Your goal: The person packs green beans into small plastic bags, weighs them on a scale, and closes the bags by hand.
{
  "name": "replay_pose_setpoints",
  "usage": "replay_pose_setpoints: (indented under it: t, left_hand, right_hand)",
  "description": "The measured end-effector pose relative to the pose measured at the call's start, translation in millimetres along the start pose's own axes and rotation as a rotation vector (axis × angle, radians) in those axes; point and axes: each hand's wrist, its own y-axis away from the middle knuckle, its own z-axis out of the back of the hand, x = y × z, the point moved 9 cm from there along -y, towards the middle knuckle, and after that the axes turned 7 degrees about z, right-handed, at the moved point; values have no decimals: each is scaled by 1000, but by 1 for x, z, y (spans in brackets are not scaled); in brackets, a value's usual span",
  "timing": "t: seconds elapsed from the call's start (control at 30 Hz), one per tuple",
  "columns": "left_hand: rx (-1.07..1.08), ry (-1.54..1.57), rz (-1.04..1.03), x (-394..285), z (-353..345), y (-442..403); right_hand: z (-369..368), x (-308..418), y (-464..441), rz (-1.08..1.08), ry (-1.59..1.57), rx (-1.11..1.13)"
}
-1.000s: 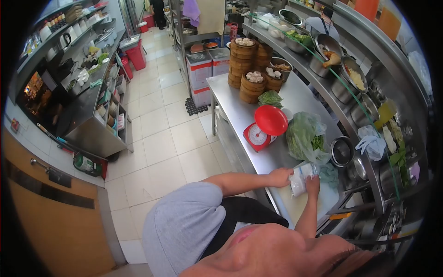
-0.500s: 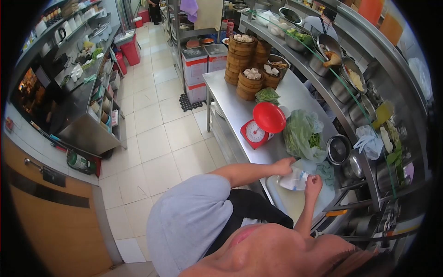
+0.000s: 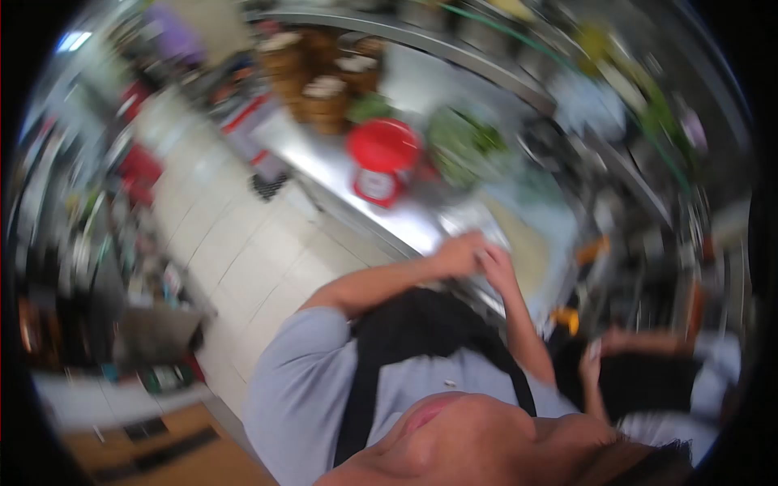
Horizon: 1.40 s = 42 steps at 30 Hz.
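Observation:
Motion smears this view. My left hand (image 3: pixel 459 254) and my right hand (image 3: pixel 497 269) meet at the table's front edge, fingers curled close together. Both appear to grip a whitish translucent plastic bag (image 3: pixel 472 217), which spreads out just past them; their fingertips are blurred. To the right of the bag lies a pale cutting board (image 3: pixel 527 243). Beyond the hands stands a red dial scale (image 3: pixel 378 185) with a round red pan (image 3: pixel 384 146). A clear bag of green vegetables (image 3: pixel 460 150) sits right of the scale.
Stacked bamboo steamers (image 3: pixel 324 105) with pale pieces on top stand at the far end of the steel table (image 3: pixel 296 150). A shelf (image 3: pixel 486 61) runs along its far side. At lower right, a co-worker's forearm and hand (image 3: pixel 594 368) show close by.
My view has swung, shifting the table leftward in the picture. My hands, apart at either end of the plastic bag before, are now together. A co-worker has come into view on the right.

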Motion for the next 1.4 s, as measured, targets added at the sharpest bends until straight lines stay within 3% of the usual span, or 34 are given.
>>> replay_pose_setpoints:
  t: [0.03,0.07,0.1,0.2,0.27,0.3,0.37,0.4,0.5,0.6,0.73,0.8,0.83,0.9,0.97,1.0,1.07,1.1,1.17,1.3,1.4]
  left_hand:
    - [138,23,85,17,-14,-7]
    - [79,120,249,29,-7,-11]
    - [108,28,273,30,-4,-12]
    - [184,33,266,8,-2,-15]
    - [131,17,278,5,12,-7]
    - [127,5,276,4,10,-3]
    - [132,-19,242,3,7,1]
    - [113,-8,224,1,11,3]
    - [51,-25,219,1,26,-3]
    - [131,109,407,11,19,3]
    - [94,152,451,22,12,-6]
    - [114,174,465,27,7,-4]
    - [102,195,430,23,11,-11]
    - [141,212,475,16,13,-8]
    - [143,210,491,15,14,-17]
    - [122,192,468,12,15,-15]
    - [112,171,436,9,14,-13]
    - [73,122,353,3,15,-14]
    - [40,72,266,-2,15,-14]
    - [41,24,203,-9,12,-13]
    - [34,4,169,-6,10,-5]
  right_hand:
    - [8,18,-3,129,321,16]
    - [20,6,-12,187,422,-76]
    - [41,3,-24,79,466,-80]
    - [131,-1,-68,-87,621,-396]
    - [175,-5,-107,54,660,-594]
    - [180,-27,-113,62,651,-598]
    - [190,-92,-136,-229,793,-511]
    - [188,-111,-139,-262,789,-454]
    - [177,-103,-131,-315,833,-392]
    - [187,-107,-126,-377,775,-461]
    - [186,-94,-93,10,788,-603]
    - [180,-31,-38,82,583,-848]
    - [172,-11,-16,35,596,-837]
    - [117,-1,15,-242,436,-389]
    - [58,11,33,-28,357,-152]
    - [48,7,34,-35,354,-159]
    - [30,22,31,173,395,-167]
    - [28,21,27,172,396,-174]
    - [35,18,20,71,767,-243]
    - [35,-1,19,8,897,-172]
    - [36,3,19,119,843,-220]
